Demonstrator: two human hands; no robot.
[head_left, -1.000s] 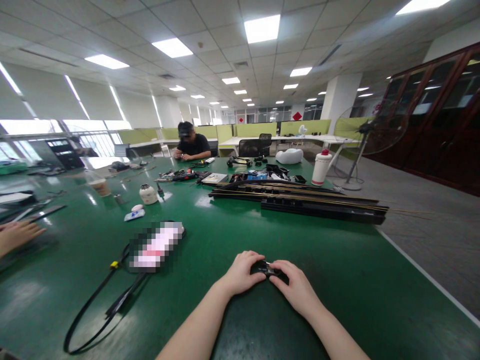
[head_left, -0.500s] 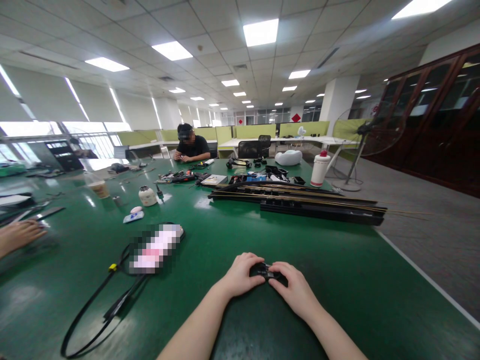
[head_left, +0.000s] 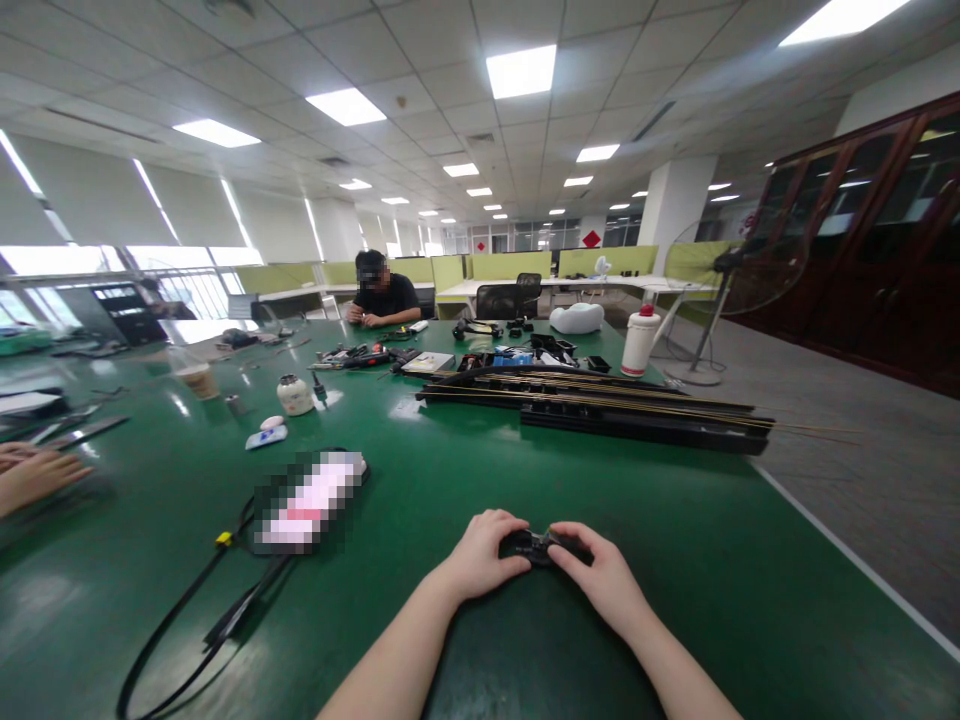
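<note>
A small black plastic part (head_left: 534, 547) lies low over the green table (head_left: 420, 480), between my two hands. My left hand (head_left: 484, 555) is closed on its left end, with the thumb on the near side and the fingers on the far side. My right hand (head_left: 592, 565) pinches the right end between thumb and fingertips. Its index finger reaches the top far edge, where a tiny yellowish spot shows. The part's exact kind is too small to tell, and my fingers hide both its ends.
A phone with a blurred screen (head_left: 311, 505) and a black cable loop (head_left: 161, 610) lie to the left. Long black rails (head_left: 645, 425) with thin brass-coloured rods stretch across beyond my hands. Farther back are a white bottle (head_left: 640, 342), a jar (head_left: 295, 394) and tools. Another person's hand (head_left: 41, 478) rests far left; a person (head_left: 382, 292) sits opposite.
My right thumb and fingers have shifted their grip on the black part, uncovering more of its middle. My left hand stays nearly in place. The co-worker's hand at far left has moved slightly.
</note>
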